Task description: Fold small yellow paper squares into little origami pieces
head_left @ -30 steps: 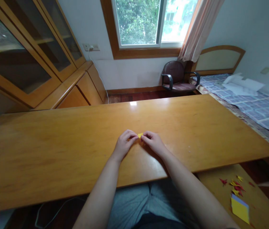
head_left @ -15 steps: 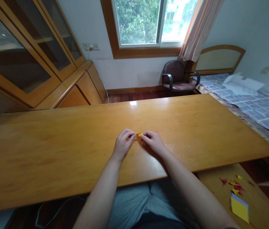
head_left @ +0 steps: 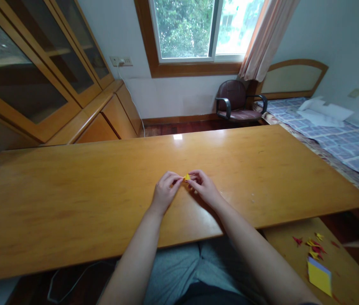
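A small piece of folded yellow origami paper is held up between my two hands, just above the wooden table. My left hand pinches its left end with thumb and forefinger. On the other side, the thumb and forefinger of my right hand close round the right part of the paper, the forefinger above and the thumb below. The paper's finer folds are too small to make out, and the fingertips partly cover it.
At lower right, a lower board bears several red and yellow folded paper figures and a stack of yellow square paper. Beyond the table stand an armchair, a bed and a glass-fronted cabinet.
My right forefinger has lifted slightly and the gap between it and the thumb is wider. More of the yellow paper shows, its tip pointing up. My left hand has hardly moved.
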The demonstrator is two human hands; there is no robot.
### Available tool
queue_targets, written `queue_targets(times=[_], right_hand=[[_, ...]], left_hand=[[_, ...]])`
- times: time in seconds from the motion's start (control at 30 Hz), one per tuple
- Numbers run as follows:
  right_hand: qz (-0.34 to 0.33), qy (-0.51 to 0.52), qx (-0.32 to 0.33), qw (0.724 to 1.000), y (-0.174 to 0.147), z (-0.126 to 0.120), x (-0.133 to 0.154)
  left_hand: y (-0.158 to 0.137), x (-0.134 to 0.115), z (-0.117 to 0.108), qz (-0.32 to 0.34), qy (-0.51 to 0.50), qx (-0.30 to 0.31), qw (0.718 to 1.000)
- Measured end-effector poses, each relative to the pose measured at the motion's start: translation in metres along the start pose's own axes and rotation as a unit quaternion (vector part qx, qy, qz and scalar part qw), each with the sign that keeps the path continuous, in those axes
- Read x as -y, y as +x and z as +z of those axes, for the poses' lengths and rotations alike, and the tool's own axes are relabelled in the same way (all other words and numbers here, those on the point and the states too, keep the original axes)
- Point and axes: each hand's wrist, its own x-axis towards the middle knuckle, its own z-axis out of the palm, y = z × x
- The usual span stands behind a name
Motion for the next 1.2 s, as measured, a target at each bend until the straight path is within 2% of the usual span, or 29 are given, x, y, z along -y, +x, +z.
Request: queue_targets(times=[0.23,0.37,0.6,0.8,1.2], right_hand=[[0.002,0.029,-0.007,1.000,0.000,-0.002,0.003],[0.008,0.053,-0.008,0.999,0.001,-0.004,0.004],[0.031,0.071,-0.010,0.997,0.003,-0.005,0.005],[0.043,0.070,-0.010,0.997,0.000,-0.004,0.011],[0.020,0.067,0.010,0.998,-0.001,-0.003,0.007]], left_hand=[[-0.003,0.000,0.003,0.026,0.014,0.039,0.999],[-0.003,-0.001,0.002,0.029,0.007,0.026,0.999],[0.000,-0.002,-0.001,-0.022,-0.041,0.003,0.999],[0.002,-0.004,-0.002,-0.029,-0.056,-0.004,0.998],[0.001,-0.001,-0.001,-0.091,-0.059,-0.017,0.994]])
